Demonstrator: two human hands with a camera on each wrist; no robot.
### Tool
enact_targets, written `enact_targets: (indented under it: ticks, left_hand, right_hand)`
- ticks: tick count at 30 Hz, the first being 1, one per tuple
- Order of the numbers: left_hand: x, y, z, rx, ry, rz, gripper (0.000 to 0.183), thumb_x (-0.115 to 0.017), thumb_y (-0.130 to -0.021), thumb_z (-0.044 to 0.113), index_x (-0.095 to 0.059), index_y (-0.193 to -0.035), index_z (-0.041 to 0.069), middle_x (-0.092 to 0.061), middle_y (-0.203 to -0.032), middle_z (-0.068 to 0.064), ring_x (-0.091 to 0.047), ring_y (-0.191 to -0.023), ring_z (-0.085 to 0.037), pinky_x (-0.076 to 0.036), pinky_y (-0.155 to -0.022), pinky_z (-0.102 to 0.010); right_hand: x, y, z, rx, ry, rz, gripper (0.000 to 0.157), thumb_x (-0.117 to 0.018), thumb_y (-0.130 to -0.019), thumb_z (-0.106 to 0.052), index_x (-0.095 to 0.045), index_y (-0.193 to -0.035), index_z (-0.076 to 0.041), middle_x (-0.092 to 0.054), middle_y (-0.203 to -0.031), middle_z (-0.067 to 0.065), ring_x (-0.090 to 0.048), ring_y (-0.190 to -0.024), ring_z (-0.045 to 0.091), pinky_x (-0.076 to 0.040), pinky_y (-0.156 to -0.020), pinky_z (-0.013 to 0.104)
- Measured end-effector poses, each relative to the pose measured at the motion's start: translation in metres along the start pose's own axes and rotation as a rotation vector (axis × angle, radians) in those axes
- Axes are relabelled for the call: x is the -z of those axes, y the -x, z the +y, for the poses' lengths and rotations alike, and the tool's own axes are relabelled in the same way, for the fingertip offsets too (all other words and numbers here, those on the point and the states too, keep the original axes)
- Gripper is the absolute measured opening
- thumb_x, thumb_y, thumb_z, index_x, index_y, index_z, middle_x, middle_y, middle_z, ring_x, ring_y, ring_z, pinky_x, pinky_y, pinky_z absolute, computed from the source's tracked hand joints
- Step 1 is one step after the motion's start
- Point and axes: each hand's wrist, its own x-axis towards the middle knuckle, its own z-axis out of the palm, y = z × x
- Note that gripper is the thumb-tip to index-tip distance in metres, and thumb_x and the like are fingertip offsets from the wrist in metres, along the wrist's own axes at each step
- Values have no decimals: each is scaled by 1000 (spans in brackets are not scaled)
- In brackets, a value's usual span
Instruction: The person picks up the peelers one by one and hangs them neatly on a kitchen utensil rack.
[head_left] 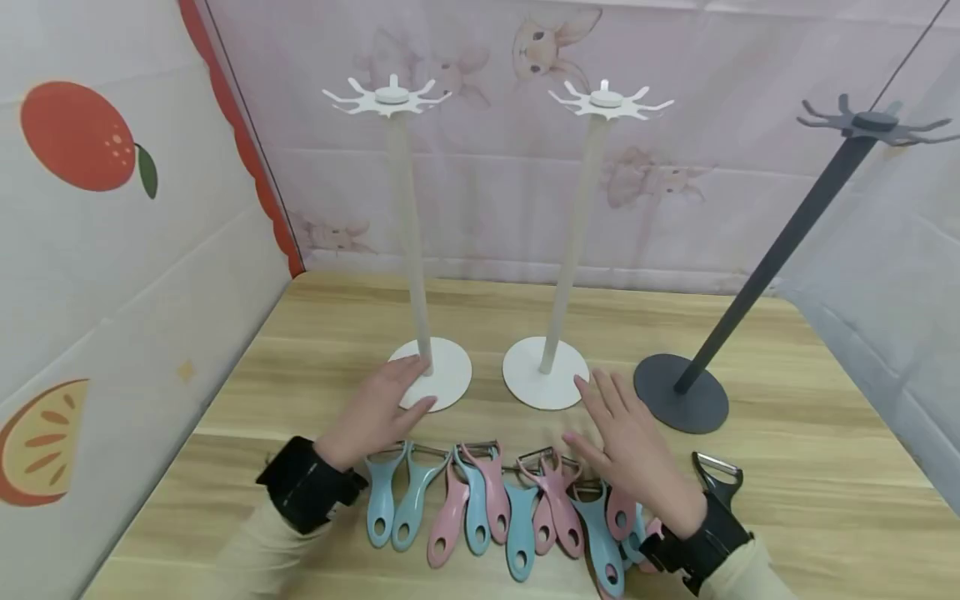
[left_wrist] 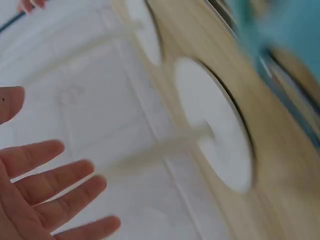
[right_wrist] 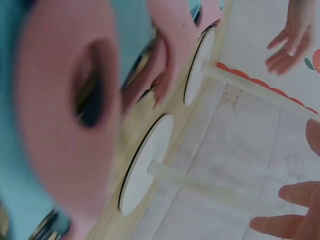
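My left hand (head_left: 378, 410), its fingers spread and holding nothing, is over the near left part of the left white stand's round base (head_left: 450, 375). Fingers extended and also free of any object, my right hand (head_left: 626, 433) hovers between the middle white stand (head_left: 546, 387) and the dark grey stand (head_left: 682, 404). Below both hands lies a row of blue peelers (head_left: 381, 500) and pink peelers (head_left: 448, 521), handles toward me, some overlapping. My right hand and wrist cover part of the row's right end. A black peeler (head_left: 718, 479) lies to the right of my right wrist.
Each stand carries a ring of hooks at its top, such as the left white hook ring (head_left: 392, 96) and the grey hook ring (head_left: 873, 125). Behind the wooden table (head_left: 817, 400) hangs a pink rabbit-print cloth (head_left: 495, 208). A fruit-print cloth (head_left: 187, 275) borders the left side.
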Motion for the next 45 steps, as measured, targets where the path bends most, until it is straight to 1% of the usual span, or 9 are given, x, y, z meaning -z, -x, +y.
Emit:
enact_targets:
  ticks: [6,10,14,21,25,30,34,37,45]
  left_hand:
    - [-2,2,-40,85,-31,-207,47,-59,-88,16,-48,-119,-18,-47,-121,-35,-46,-112,-44,-39,-92,-51]
    - [-19,1,-63,51,-130,-394,51,-53,-92,18,-41,-124,-20,-36,-131,-37,-35,-123,-44,-31,-100,-50]
    - [-33,1,-75,32,-155,-509,53,-47,-95,19,-34,-130,-19,-27,-137,-35,-25,-129,-43,-24,-104,-49]
    - [-39,1,-81,119,-112,-640,57,-45,-96,22,-27,-135,-15,-17,-142,-34,-17,-132,-43,-19,-106,-51]
    - [-40,1,-84,147,-106,-679,57,-44,-96,23,-26,-136,-14,-15,-143,-33,-14,-133,-42,-16,-106,-51]
    - [-39,-3,-85,157,-78,-676,57,-45,-96,22,-27,-135,-15,-15,-143,-33,-15,-133,-42,-16,-106,-52]
    - [-40,-6,-86,148,-79,-664,59,-45,-96,25,-27,-136,-14,-16,-143,-32,-15,-133,-41,-17,-106,-51]
    - [-41,-7,-88,151,-69,-657,60,-45,-96,26,-27,-136,-14,-16,-143,-32,-15,-133,-41,-18,-106,-50]
    - [-40,-11,-91,173,-67,-649,61,-46,-95,28,-26,-136,-14,-15,-144,-32,-13,-133,-41,-17,-106,-50]
  right_hand:
    - [4,16,16,-2,-18,-10,64,-63,-85,-35,-43,-133,1,-41,-134,26,-34,-125,42,-32,-98,54]
    - [11,29,38,22,14,-9,51,-67,-83,-25,-53,-123,4,-52,-123,24,-44,-116,41,-38,-93,52]
    - [17,45,70,80,68,-6,38,-66,-77,-3,-59,-113,6,-60,-110,22,-54,-104,40,-45,-85,50]
    - [19,83,126,200,207,-155,66,-68,-54,21,-56,-116,3,-51,-122,25,-47,-111,41,-44,-81,54]
    - [12,103,148,299,283,-161,86,-77,-43,19,-55,-122,-5,-43,-135,15,-22,-134,25,-41,-81,58]
    - [4,107,163,418,353,-122,77,-82,-43,4,-59,-117,-6,-52,-125,14,8,-135,5,-36,-92,52]
    - [-1,104,167,510,407,-81,55,-76,-56,-13,-64,-109,-9,-59,-115,13,-23,-134,17,-45,-80,46]
    - [-2,100,168,569,430,-65,40,-67,-64,-18,-67,-103,-12,-60,-112,11,-52,-109,26,-47,-76,42]
    - [-2,90,170,630,447,-28,52,-75,-47,-18,-70,-98,-9,-65,-103,8,-60,-95,26,-48,-69,38]
